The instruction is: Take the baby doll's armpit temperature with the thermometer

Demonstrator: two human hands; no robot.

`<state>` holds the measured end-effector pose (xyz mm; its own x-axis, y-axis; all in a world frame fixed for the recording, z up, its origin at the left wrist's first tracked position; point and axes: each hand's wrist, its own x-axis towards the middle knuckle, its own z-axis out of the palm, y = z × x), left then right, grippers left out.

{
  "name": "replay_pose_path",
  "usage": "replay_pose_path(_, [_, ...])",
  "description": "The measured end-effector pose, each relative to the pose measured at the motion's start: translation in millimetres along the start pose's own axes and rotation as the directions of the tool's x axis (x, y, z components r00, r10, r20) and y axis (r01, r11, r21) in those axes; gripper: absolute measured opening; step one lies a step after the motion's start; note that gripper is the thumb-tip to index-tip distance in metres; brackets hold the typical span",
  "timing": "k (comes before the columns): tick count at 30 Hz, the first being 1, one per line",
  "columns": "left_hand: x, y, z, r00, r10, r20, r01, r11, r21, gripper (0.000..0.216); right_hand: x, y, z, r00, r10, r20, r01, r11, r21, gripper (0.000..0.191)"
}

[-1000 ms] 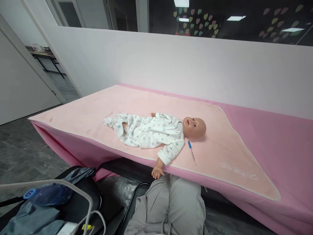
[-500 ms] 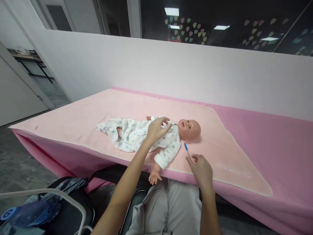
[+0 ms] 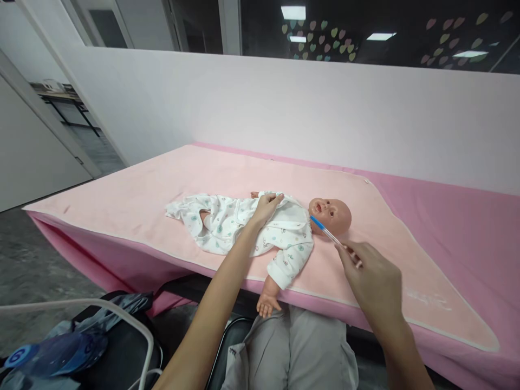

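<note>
"What has just been changed?"

"Nearest, at four o'clock from the doll's chest, the slim stick (image 3: 331, 235) has been lifted off the mat (image 3: 162, 189) and is pinched by the right hand (image 3: 376, 273). Farther in, the left hand (image 3: 267, 208) has been lowered onto the chest of the white outfit (image 3: 219, 227); whether cloth is gripped there or only touched cannot be told."

"And what is meant by that?"

"The stick has been made free to be steered, and both hands are now engaged around the doll's upper body."

"How is the stick seen?"

"Straight, mostly clear, with its blue end tilted toward ten o'clock and seen in front of the neck of the doll (image 3: 284, 230). Contact is not shown."

"And beyond?"

"The doll is laid face up, head toward three o'clock, feet toward nine. Farthest, at twelve, a white wall (image 3: 284, 103) is seen."
</note>
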<state>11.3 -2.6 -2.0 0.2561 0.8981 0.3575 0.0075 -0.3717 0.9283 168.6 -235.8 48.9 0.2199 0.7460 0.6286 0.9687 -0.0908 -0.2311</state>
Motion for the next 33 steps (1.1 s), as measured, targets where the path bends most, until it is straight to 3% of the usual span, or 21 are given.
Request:
replay_pose_path(4, [-2, 4, 0, 1.000, -0.003, 0.026, 0.006, 0.995, -0.099, 0.048, 55, -20, 27, 0.969, -0.178, 0.173, 0.196, 0.976, -0.091, 0.032])
replay_pose_path(8, [-3, 5, 1, 0.998, 0.018, 0.056, -0.010, 0.991, -0.136, 0.047, 110, -44, 77, 0.897, -0.159, 0.413, 0.268, 0.938, -0.220, 0.028])
replay_pose_path(12, [-3, 5, 0, 0.995, 0.021, 0.097, -0.002, 0.982, -0.188, 0.044, 143, -63, 130, 0.881, -0.131, 0.454, 0.253, 0.942, -0.220, 0.021])
replay_pose_path(16, [-2, 3, 0, 0.997, -0.071, 0.006, 0.071, 0.991, -0.118, 0.050, 147, -66, 156, 0.867, -0.109, 0.487, 0.238, 0.948, -0.213, 0.023])
replay_pose_path(19, [2, 5, -2, 0.968, -0.245, -0.056, 0.236, 0.963, -0.127, 0.049, 138, -58, 151, 0.873, -0.164, 0.458, 0.293, 0.929, -0.225, 0.024])
replay_pose_path(22, [12, 16, -7, 0.916, -0.398, -0.060, 0.384, 0.909, -0.161, 0.039, 123, -49, 134, 0.840, -0.306, 0.448, 0.427, 0.882, -0.199, 0.025])
replay_pose_path(24, [21, 23, -10, 0.925, -0.350, -0.147, 0.344, 0.937, -0.063, 0.032, 111, -43, 122, 0.792, -0.431, 0.432, 0.541, 0.823, -0.172, 0.026])
replay_pose_path(27, [33, 24, -8, 0.956, -0.063, -0.287, 0.157, 0.935, 0.319, 0.029, 99, -35, 106, 0.714, -0.579, 0.392, 0.662, 0.741, -0.111, 0.026])
replay_pose_path(29, [38, 17, -3, 0.982, 0.057, -0.180, 0.068, 0.782, 0.619, 0.038, 98, -27, 97, 0.699, -0.628, 0.342, 0.683, 0.728, -0.059, 0.025])
replay_pose_path(30, [39, 13, 0, 0.996, 0.051, -0.078, 0.024, 0.675, 0.737, 0.041, 100, -22, 93, 0.716, -0.630, 0.300, 0.669, 0.742, -0.038, 0.025])
replay_pose_path(33, [36, 1, 9, 0.992, -0.073, 0.104, -0.064, 0.419, 0.906, 0.042, 114, 2, 87, 0.857, -0.498, 0.133, 0.501, 0.865, 0.010, 0.026])
